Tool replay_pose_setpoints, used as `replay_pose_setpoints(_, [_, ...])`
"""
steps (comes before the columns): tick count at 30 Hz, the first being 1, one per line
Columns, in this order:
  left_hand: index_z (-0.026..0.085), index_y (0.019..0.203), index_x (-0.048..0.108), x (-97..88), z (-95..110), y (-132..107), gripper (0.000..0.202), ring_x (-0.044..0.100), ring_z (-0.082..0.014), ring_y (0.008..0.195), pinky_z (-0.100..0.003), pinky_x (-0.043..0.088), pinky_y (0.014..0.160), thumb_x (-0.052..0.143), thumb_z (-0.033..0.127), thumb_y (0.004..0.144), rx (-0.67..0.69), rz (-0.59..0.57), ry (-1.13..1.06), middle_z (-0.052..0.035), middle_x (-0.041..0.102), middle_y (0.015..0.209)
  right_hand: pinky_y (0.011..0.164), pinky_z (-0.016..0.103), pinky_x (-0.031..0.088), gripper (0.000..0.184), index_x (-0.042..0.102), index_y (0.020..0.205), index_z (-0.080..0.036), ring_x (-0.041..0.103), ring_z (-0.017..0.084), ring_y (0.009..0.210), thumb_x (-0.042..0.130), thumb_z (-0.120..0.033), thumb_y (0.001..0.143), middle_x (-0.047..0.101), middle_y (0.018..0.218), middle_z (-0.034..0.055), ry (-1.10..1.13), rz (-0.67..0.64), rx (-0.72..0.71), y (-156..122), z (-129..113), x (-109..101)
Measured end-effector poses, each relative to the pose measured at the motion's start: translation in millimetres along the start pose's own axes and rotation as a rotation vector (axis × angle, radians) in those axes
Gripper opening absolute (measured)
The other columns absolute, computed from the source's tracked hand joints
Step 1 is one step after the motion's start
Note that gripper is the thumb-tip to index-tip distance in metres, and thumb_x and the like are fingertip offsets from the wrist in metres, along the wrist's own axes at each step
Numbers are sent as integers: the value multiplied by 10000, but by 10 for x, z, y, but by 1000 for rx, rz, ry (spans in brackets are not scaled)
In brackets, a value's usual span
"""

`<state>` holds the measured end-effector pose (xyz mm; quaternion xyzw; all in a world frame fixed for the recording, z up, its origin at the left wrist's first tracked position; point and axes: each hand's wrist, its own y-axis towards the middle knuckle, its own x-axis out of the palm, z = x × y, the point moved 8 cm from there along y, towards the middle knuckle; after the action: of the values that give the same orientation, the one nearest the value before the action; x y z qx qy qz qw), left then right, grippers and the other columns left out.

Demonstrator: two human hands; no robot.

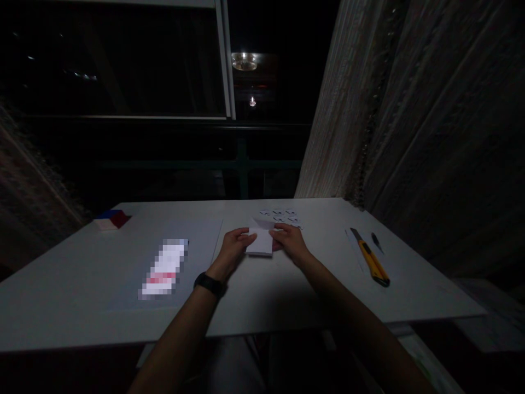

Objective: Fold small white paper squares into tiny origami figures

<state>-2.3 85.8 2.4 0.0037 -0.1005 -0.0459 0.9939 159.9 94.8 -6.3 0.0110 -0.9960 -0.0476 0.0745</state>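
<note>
Two grips on a small folded white paper sheet [260,244]: my left hand [234,247] and right hand [290,244] pinch opposite edges. Sheet rectangular, matte.

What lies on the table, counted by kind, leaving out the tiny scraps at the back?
folded white paper: 1
yellow knife: 1
small dark pen-like thing: 1
red and blue block: 1
grey sheet: 1
blurred white and red item: 1
Total: 6

Paper [260,244] part hidden; pixelated item [164,269] unreadable; tiny pcs [281,216] too small.
</note>
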Motion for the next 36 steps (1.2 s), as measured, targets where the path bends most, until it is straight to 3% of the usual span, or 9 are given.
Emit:
replay_pose_setpoints(4, [79, 870, 634, 79, -18, -28, 422, 583, -141, 544, -238, 433, 519, 753, 324, 547, -40, -78, 22, -70, 656, 649, 415, 236, 469, 384, 615, 786, -122, 564, 121, 447, 719, -399, 541, 635, 582, 20, -18, 24, -43, 7, -36, -27])
replay_pose_setpoints(12, [85, 758, 637, 48, -8, -25, 354, 566, -129, 509, -222, 416, 484, 693, 403, 612, -9, -28, 42, -57, 647, 603, 452, 241, 472, 335, 662, 738, -122, 581, 134, 503, 691, -409, 569, 645, 607, 25, -120, -70, -95, -60, -83, 119])
replay_pose_setpoints(18, [80, 902, 616, 156, -61, -37, 450, 620, -181, 614, -273, 469, 581, 761, 300, 537, -30, -137, 44, -101, 681, 718, 406, 228, 463, 337, 619, 645, -116, 543, 115, 428, 699, -432, 557, 606, 526, 16, -23, 63, -52, -53, -66, 13])
replay_pose_setpoints(21, [80, 868, 628, 152, -63, -38, 445, 624, -184, 632, -278, 472, 610, 786, 252, 489, -24, -126, 48, -110, 686, 759, 433, 244, 495, 318, 600, 639, -125, 555, 122, 452, 712, -410, 552, 612, 541, 16, 88, 92, -21, -50, -61, -35])
replay_pose_setpoints(25, [84, 817, 655, 69, -10, -32, 349, 600, -154, 586, -243, 442, 559, 749, 291, 552, 3, -70, 58, -93, 681, 723, 439, 251, 513, 269, 552, 611, -135, 585, 137, 465, 722, -338, 563, 609, 536, 16, 79, -9, 74, -22, -24, -37])
replay_pose_setpoints(29, [73, 787, 675, 112, 15, -60, 313, 583, -152, 569, -235, 414, 533, 722, 313, 591, -26, -180, 115, -96, 671, 684, 432, 273, 522, 385, 571, 889, -145, 608, 157, 471, 733, -260, 559, 628, 566, 1, 32, -64, 66, 21, -43, -100])
replay_pose_setpoints(34, [75, 754, 680, 129, -2, -88, 285, 579, -152, 590, -235, 408, 555, 710, 318, 607, -67, -233, 159, -99, 669, 698, 492, 286, 536, 349, 590, 849, -109, 631, 172, 540, 730, -266, 571, 660, 646, 47, 27, -197, 81, -1, -81, -82])
replay_pose_setpoints(36, [78, 766, 680, 134, -18, -94, 285, 580, -152, 597, -238, 410, 564, 705, 318, 615, -85, -262, 161, -99, 670, 712, 507, 279, 533, 374, 600, 890, -100, 635, 172, 569, 725, -264, 578, 667, 690, 60, 5, -312, 96, -56, -115, -11])
